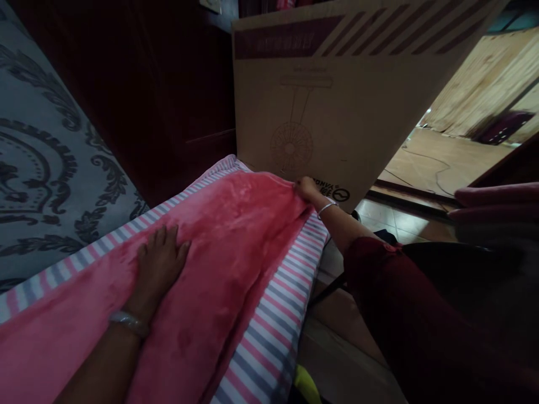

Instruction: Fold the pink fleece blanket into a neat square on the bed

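A plush pink-red blanket (210,241) lies lengthwise over a striped sheet (269,331) in white, pink and grey, which shows along both sides. My left hand (162,259) rests flat on the blanket with its fingers spread. At the far right corner, my right hand (306,189) pinches the blanket's edge, pulling the cloth into a slight ridge. Along the right side the blanket has a fold line. A bracelet circles each wrist.
A large cardboard box (349,106) stands upright just beyond the far end. Dark red furniture (181,95) and patterned wallpaper (37,168) border the left. At right are a black chair (455,252), folded pink cloth (501,196) and a doorway with a cable on the floor.
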### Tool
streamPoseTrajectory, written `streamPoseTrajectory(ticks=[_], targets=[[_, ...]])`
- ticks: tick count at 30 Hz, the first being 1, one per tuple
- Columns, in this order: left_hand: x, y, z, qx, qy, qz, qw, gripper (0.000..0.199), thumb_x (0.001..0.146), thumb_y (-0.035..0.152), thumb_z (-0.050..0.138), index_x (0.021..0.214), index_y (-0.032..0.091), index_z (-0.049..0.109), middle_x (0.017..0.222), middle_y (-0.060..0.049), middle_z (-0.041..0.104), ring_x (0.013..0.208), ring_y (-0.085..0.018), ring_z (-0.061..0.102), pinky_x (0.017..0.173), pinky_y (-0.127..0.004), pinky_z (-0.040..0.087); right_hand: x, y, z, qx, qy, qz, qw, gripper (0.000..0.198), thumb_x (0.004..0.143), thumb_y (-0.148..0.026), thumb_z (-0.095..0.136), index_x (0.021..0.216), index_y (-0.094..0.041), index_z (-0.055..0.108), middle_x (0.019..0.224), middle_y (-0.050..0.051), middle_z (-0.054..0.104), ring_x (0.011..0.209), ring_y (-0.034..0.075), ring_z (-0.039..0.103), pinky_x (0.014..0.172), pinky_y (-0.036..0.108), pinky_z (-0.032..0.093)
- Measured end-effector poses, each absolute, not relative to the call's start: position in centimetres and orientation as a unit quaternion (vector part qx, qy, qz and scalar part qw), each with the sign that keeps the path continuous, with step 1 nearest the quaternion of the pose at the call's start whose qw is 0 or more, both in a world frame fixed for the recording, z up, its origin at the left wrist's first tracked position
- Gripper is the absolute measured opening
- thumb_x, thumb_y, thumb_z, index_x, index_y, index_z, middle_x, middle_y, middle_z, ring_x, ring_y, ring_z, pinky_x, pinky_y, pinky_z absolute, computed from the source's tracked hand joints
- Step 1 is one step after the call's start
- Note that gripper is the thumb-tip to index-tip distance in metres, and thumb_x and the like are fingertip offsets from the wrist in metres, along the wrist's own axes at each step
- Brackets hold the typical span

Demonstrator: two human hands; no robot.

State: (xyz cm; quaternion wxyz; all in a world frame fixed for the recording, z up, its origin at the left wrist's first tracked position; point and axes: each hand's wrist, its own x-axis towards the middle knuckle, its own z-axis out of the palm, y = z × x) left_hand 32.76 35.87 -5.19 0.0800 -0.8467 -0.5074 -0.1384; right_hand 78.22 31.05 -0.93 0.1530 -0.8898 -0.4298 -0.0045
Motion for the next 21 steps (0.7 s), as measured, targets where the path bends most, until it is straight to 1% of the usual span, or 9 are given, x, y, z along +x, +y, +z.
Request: streamPoseTrajectory(ticks=[2, 5, 8, 13, 16, 21], targets=[[32.7, 35.9, -5.2, -0.849, -0.502, -0.139, 0.084, 0.060, 0.099, 0.043, 0.033, 0.149, 0.012, 0.045, 0.155, -0.023, 0.044, 0.143, -0.041, 0.041, 0.112, -0.064, 0.035, 78.5, 30.2, -2.6, -0.893, -0.430, 0.011, 0.132, 0.031, 0.095, -0.023, 0.056, 0.114, -0.012, 0.077, 0.116, 0.017, 0.074, 0.102, 0.023, 0.068, 0.084, 0.024, 0.047], [32.7, 35.9, -5.3, -0.854, -0.497, -0.131, 0.078, 0.057, 0.098, 0.042, 0.035, 0.148, 0.016, 0.046, 0.154, -0.021, 0.046, 0.142, -0.040, 0.042, 0.111, -0.064, 0.035, 79.0, 29.6, -3.9, -0.892, -0.440, 0.023, 0.107, 0.031, 0.098, -0.026, 0.055, 0.117, -0.014, 0.076, 0.120, 0.014, 0.073, 0.104, 0.021, 0.069, 0.081, 0.021, 0.047], [32.7, 35.9, -5.2, -0.856, -0.498, -0.119, 0.076, 0.058, 0.098, 0.041, 0.034, 0.148, 0.014, 0.047, 0.153, -0.022, 0.046, 0.140, -0.041, 0.043, 0.110, -0.064, 0.036, 79.5, 29.5, -3.7, -0.886, -0.456, 0.024, 0.083, 0.033, 0.101, -0.030, 0.053, 0.118, -0.013, 0.075, 0.118, 0.014, 0.074, 0.103, 0.020, 0.069, 0.080, 0.021, 0.047], [32.8, 35.8, -4.9, -0.857, -0.498, -0.111, 0.071, 0.059, 0.099, 0.041, 0.032, 0.146, 0.011, 0.049, 0.151, -0.024, 0.048, 0.139, -0.041, 0.044, 0.108, -0.065, 0.038, 79.5, 29.2, -3.7, -0.871, -0.489, -0.012, 0.042, 0.037, 0.104, -0.037, 0.048, 0.123, -0.013, 0.070, 0.126, 0.018, 0.070, 0.115, 0.025, 0.066, 0.091, 0.027, 0.046], [32.8, 35.6, -4.8, -0.856, -0.503, -0.101, 0.067, 0.059, 0.099, 0.041, 0.033, 0.147, 0.012, 0.048, 0.152, -0.023, 0.047, 0.141, -0.041, 0.042, 0.109, -0.064, 0.037, 79.1, 29.0, -4.4, -0.863, -0.504, -0.029, 0.019, 0.041, 0.107, -0.037, 0.041, 0.129, -0.013, 0.065, 0.125, 0.021, 0.069, 0.117, 0.025, 0.066, 0.096, 0.031, 0.045], [32.7, 35.3, -4.8, -0.849, -0.515, -0.090, 0.077, 0.062, 0.100, 0.043, 0.031, 0.152, 0.011, 0.042, 0.157, -0.022, 0.042, 0.143, -0.042, 0.038, 0.110, -0.067, 0.034, 78.5, 28.9, -4.7, -0.853, -0.521, -0.040, -0.005, 0.043, 0.108, -0.037, 0.034, 0.132, -0.014, 0.061, 0.123, 0.020, 0.070, 0.116, 0.028, 0.066, 0.096, 0.034, 0.047]])
